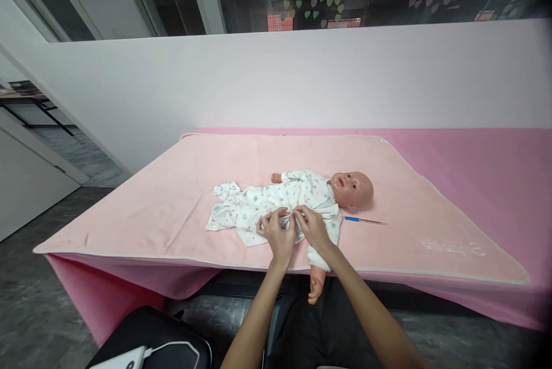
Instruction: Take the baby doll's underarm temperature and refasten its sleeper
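Baby doll (pixel 321 196) lies on its back on the pink blanket (pixel 172 196), near the front edge of the table, head toward the right and one bare arm hanging over that edge. We have both hands at its waist: our left hand (pixel 278 232) and right hand (pixel 314 228) sit side by side, touching, fingers closed in a pinch on the front of the white printed romper (pixel 254 203). Judging by how things lie, the chest and far sleeve are already covered, while the leg part spreads flat and loose toward the left, so the lower fastening seems left to do. We cannot tell whether the spot under our fingers is closed. A thin blue-handled stick (pixel 364 220) lies just right of the doll's shoulder.
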Demonstrator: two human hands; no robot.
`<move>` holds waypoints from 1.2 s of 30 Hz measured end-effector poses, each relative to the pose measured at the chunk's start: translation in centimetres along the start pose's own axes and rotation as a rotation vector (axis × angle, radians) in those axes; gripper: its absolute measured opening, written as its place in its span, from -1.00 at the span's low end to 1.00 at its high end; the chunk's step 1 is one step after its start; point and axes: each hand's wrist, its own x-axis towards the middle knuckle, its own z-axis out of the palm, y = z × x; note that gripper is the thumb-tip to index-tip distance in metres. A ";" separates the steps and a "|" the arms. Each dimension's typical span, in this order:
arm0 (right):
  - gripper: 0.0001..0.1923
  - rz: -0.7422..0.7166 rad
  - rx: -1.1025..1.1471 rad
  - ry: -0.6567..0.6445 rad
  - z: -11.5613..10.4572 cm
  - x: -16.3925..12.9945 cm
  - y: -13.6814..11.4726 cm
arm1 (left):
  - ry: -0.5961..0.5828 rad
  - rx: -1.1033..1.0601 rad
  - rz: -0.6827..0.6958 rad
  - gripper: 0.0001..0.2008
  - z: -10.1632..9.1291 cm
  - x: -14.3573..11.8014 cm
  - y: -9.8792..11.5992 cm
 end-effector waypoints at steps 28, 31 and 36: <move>-0.72 0.387 -0.659 0.089 -17.4 -8.5 7.9 | -1.077 -0.440 0.040 -0.69 3.0 14.5 2.0; -0.73 0.333 -0.583 0.171 -18.8 -6.2 5.2 | -0.796 -0.316 0.139 -0.74 2.7 16.1 2.8; -0.74 0.129 -0.336 0.313 -16.3 0.4 1.4 | -0.522 0.090 0.489 -0.79 1.8 15.9 5.3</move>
